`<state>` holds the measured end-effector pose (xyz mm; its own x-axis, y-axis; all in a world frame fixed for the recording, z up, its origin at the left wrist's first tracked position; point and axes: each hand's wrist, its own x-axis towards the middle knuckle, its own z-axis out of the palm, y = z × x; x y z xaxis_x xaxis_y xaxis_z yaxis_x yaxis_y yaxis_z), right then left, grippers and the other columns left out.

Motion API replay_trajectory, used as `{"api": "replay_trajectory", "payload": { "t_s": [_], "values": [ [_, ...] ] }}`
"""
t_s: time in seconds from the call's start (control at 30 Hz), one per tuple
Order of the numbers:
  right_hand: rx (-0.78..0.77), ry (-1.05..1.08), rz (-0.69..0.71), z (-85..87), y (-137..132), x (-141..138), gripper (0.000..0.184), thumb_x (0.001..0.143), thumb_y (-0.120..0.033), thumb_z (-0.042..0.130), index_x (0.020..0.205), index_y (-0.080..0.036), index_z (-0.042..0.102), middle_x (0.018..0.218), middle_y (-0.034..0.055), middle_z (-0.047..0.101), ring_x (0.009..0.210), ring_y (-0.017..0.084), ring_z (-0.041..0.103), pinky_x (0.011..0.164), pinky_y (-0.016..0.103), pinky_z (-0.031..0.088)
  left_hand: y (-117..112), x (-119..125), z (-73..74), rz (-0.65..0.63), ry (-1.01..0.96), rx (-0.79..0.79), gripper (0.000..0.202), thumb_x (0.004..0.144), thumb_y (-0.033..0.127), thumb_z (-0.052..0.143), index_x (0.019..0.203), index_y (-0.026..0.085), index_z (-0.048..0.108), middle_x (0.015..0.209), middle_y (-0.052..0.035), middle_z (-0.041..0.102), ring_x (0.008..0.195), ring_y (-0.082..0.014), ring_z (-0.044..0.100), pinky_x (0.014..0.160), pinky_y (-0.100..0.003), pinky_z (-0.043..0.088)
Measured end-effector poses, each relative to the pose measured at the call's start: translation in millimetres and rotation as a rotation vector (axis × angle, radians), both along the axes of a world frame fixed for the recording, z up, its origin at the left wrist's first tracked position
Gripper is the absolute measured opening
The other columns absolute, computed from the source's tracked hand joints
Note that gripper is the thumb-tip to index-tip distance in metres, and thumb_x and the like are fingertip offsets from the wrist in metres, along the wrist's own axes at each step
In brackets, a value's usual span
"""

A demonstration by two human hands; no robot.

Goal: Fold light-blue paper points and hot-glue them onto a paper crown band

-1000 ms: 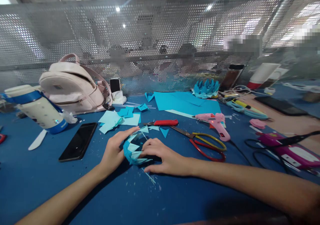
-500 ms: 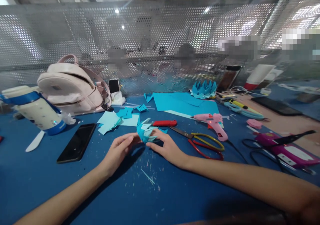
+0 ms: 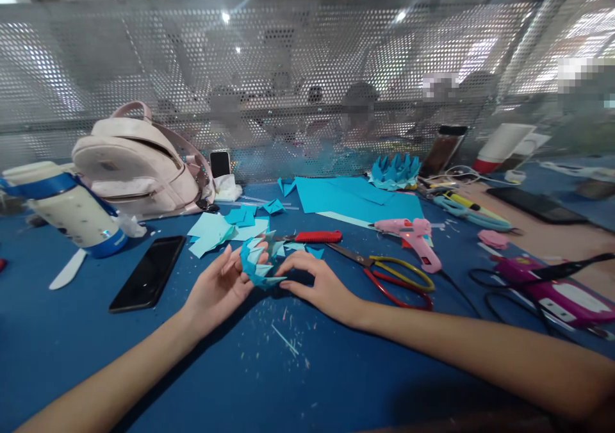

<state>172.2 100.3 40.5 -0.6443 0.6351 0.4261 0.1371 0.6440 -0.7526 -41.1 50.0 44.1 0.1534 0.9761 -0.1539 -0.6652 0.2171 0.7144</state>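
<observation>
A ring of folded blue and pale-blue paper (image 3: 250, 265) with pointed tips is raised just above the blue table. My left hand (image 3: 216, 289) holds it from the left, palm up, with some fingers inside the ring. On the other side, my right hand (image 3: 324, 285) has thumb and forefinger closed at one of its right-hand points. Just behind lie a red-handled cutter (image 3: 318, 236) and scissors (image 3: 368, 263) with red and yellow handles. Folded paper pieces (image 3: 211, 231) are heaped behind my left hand.
A pink glue gun (image 3: 408, 231) lies to the right, its cord trailing. Blue sheets (image 3: 336, 193) and a spiky paper crown (image 3: 394, 171) are at the back. Left are a phone (image 3: 148, 273), a bottle (image 3: 72, 209) and a backpack (image 3: 139, 164). A perforated metal screen (image 3: 288, 55) stands behind.
The paper ring has moved left and tilted, so its opening shows. My left hand has turned palm up beneath it, and my right fingers have shifted to its right edge.
</observation>
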Motion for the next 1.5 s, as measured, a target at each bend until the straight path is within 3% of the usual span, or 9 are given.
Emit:
{"api": "replay_trajectory", "payload": {
  "t_s": [0.13,0.3,0.5,0.67,0.83,1.07,1.2,1.37,1.5],
  "values": [
    [0.022,-0.007,0.054,1.2,-0.3,-0.2,0.003,0.088,-0.021,0.066,0.087,-0.022,0.068,0.094,0.0021,0.070,0.098,0.020,0.060,0.095,0.040,0.043,-0.4,-0.3,0.5,0.058,-0.040,-0.122,0.031,0.099,0.031,0.048,0.116,0.014,0.067,0.093,-0.0059,0.077,0.075,-0.0137,0.073,0.090,-0.028,0.056],
    [0.020,0.046,0.012,0.9,-1.3,0.8,0.010,0.091,-0.017,0.061,0.098,-0.022,0.065,0.102,0.0038,0.066,0.102,0.020,0.058,0.095,0.037,0.043,-0.6,2.5,2.0,0.049,0.051,0.011,0.034,0.093,0.020,0.057,0.126,0.023,0.062,0.115,-0.0045,0.073,0.102,-0.0165,0.071,0.075,-0.018,0.058],
    [-0.037,0.049,-0.037,1.4,-1.5,1.8,0.016,0.092,-0.017,0.054,0.104,-0.023,0.062,0.109,0.0059,0.061,0.107,0.021,0.056,0.092,0.036,0.045,2.1,2.9,1.9,0.125,0.209,0.196,0.055,0.087,0.019,0.067,0.138,0.032,0.049,0.134,-0.0015,0.064,0.124,-0.0165,0.059,0.099,-0.022,0.049],
    [-0.028,0.055,-0.052,-1.3,-0.2,1.8,0.020,0.091,-0.015,0.051,0.107,-0.023,0.060,0.110,0.0051,0.061,0.106,0.020,0.055,0.092,0.036,0.045,-0.1,4.9,5.2,0.157,0.357,0.238,0.065,0.085,0.024,0.072,0.143,0.032,0.043,0.135,-0.0054,0.063,0.123,-0.0212,0.060,0.096,-0.025,0.051],
    [-0.029,0.069,-0.039,-3.2,0.8,1.6,0.020,0.091,-0.013,0.050,0.106,-0.022,0.060,0.109,0.0049,0.061,0.106,0.020,0.056,0.093,0.035,0.043,-1.4,7.1,8.7,0.146,0.348,0.229,0.066,0.085,0.023,0.072,0.144,0.029,0.043,0.135,-0.0079,0.063,0.122,-0.0229,0.061,0.095,-0.026,0.051],
    [-0.049,0.099,-0.063,-3.0,0.7,0.7,0.024,0.091,-0.014,0.049,0.113,-0.022,0.056,0.113,0.0061,0.059,0.108,0.020,0.055,0.091,0.034,0.043,0.0,4.7,1.7,0.078,0.409,0.335,0.058,0.088,0.027,0.068,0.142,0.027,0.046,0.136,-0.0090,0.062,0.124,-0.0244,0.059,0.111,-0.036,0.039],
    [-0.042,0.105,-0.069,-4.4,1.1,0.9,0.026,0.091,-0.013,0.049,0.114,-0.022,0.055,0.114,0.0061,0.058,0.110,0.020,0.055,0.092,0.034,0.043,1.3,4.8,0.0,0.125,0.467,0.392,0.069,0.082,0.022,0.075,0.142,0.032,0.043,0.144,-0.0062,0.055,0.126,-0.0231,0.057,0.115,-0.040,0.033],
    [-0.031,0.114,-0.072,-6.6,1.9,1.6,0.027,0.091,-0.012,0.048,0.115,-0.022,0.055,0.115,0.0052,0.058,0.110,0.019,0.055,0.092,0.033,0.043,5.3,2.6,0.4,0.086,0.505,0.322,0.049,0.082,0.027,0.074,0.128,0.018,0.061,0.130,-0.0114,0.065,0.121,-0.0253,0.060,0.104,-0.035,0.044],
    [-0.046,0.116,-0.082,-6.9,1.8,1.3,0.027,0.091,-0.013,0.048,0.116,-0.022,0.055,0.117,0.0059,0.058,0.111,0.020,0.055,0.092,0.033,0.044,4.4,0.5,-1.0,0.090,0.449,0.239,0.036,0.079,0.027,0.077,0.112,0.015,0.070,0.108,-0.0091,0.075,0.100,-0.0214,0.070,0.085,-0.025,0.053]
  ]
}}
